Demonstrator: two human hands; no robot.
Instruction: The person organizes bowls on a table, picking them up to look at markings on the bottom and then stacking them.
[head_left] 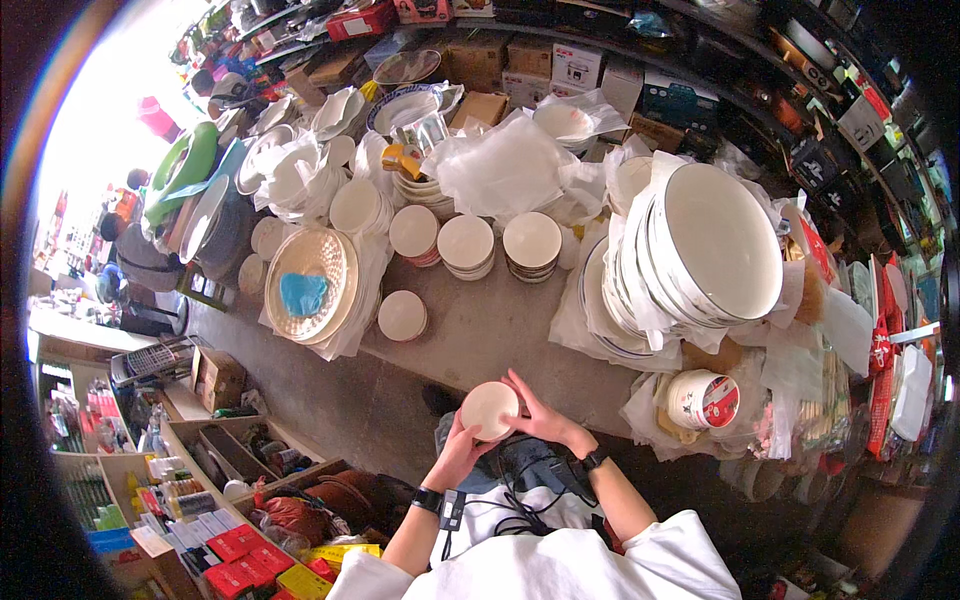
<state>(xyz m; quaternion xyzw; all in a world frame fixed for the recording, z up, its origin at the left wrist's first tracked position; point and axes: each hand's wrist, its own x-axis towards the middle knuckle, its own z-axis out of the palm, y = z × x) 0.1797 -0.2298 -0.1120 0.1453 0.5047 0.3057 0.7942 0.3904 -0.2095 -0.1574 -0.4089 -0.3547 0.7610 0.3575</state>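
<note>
Between my two hands I hold a small white bowl [490, 409] in front of my lap, at the near edge of the table. My left hand [459, 447] grips its lower left side. My right hand [541, 413] holds the right side, its fingers along the rim. On the table ahead stand stacks of similar small bowls: one stack [466, 245] in the middle, another [532, 244] to its right and a third [414, 234] to its left. A single small bowl or short stack [403, 315] sits nearer to me.
Tall stacked large bowls [720, 245] stand at the right, with a paper-lined red and white tub [704, 400] nearer. At the left, a stack of cream plates [311, 283] carries a blue piece. Plastic wrapping [505, 165] lies behind. Boxes of small goods [235, 555] fill the lower left.
</note>
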